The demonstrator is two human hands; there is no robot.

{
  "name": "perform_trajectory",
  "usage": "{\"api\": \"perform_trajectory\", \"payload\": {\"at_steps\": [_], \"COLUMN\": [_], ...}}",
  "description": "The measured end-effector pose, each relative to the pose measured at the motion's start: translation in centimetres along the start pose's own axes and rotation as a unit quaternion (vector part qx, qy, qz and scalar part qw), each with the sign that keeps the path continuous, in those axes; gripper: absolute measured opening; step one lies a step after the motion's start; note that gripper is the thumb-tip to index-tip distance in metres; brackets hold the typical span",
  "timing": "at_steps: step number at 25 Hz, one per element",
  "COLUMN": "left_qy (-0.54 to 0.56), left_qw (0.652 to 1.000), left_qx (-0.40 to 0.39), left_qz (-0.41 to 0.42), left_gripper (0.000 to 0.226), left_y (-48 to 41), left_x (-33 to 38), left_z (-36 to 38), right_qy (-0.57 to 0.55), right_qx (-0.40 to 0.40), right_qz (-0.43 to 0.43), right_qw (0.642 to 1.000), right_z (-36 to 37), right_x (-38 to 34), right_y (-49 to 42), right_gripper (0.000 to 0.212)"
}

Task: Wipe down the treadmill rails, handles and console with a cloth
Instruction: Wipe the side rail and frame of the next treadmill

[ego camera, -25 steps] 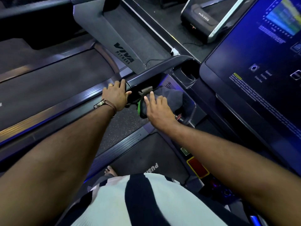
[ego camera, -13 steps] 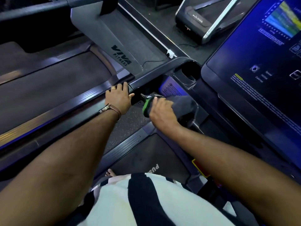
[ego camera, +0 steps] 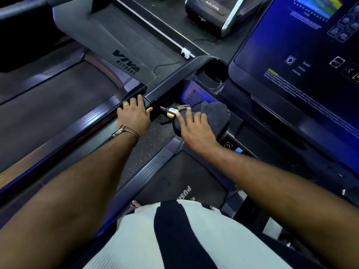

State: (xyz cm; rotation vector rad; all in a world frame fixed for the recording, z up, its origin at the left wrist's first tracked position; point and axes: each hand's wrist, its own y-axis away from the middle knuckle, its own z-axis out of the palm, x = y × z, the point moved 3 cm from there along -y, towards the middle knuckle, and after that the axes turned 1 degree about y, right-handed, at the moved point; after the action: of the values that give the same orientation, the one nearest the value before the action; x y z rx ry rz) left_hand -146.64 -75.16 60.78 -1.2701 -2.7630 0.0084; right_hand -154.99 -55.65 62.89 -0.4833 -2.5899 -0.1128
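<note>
Right hand (ego camera: 196, 131) spread, pressing cloth (ego camera: 214, 115) near cup holder (ego camera: 213, 89); left hand (ego camera: 134, 117) flat on rail (ego camera: 167, 87).

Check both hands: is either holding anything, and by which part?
Neither plainly grips. Right hand presses the dark cloth from above with spread fingers, near its left edge. Left hand rests on the end of the handrail.

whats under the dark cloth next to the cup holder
The cloth covers most of it. A silver, yellow-banded tip pokes out at its left edge, and a dark bar emerges below its right end. The right hand presses on top. The rest is hidden.
</note>
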Motion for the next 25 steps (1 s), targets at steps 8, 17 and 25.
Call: {"api": "perform_trajectory", "payload": {"at_steps": [8,17,25], "left_qy": [0.010,0.026,0.199], "left_qw": [1.000,0.999,0.973], "left_qx": [-0.010,-0.033,-0.085], "left_qz": [0.003,-0.008,-0.079], "left_gripper": [0.060,0.062,0.044], "left_y": [0.0,-0.1,-3.0], "left_x": [-0.2,0.1,-0.8], "left_z": [-0.2,-0.6,-0.8], "right_qy": [0.122,-0.126,-0.364], "right_qx": [-0.014,-0.060,0.247], "right_qz": [-0.030,0.081,0.330], "right_qw": [0.992,0.987,0.835], "right_z": [-0.7,-0.2,-5.0], "right_x": [1.8,-0.5,1.7], "right_y": [4.3,-3.7,-10.2], "right_gripper": [0.050,0.060,0.054]}}
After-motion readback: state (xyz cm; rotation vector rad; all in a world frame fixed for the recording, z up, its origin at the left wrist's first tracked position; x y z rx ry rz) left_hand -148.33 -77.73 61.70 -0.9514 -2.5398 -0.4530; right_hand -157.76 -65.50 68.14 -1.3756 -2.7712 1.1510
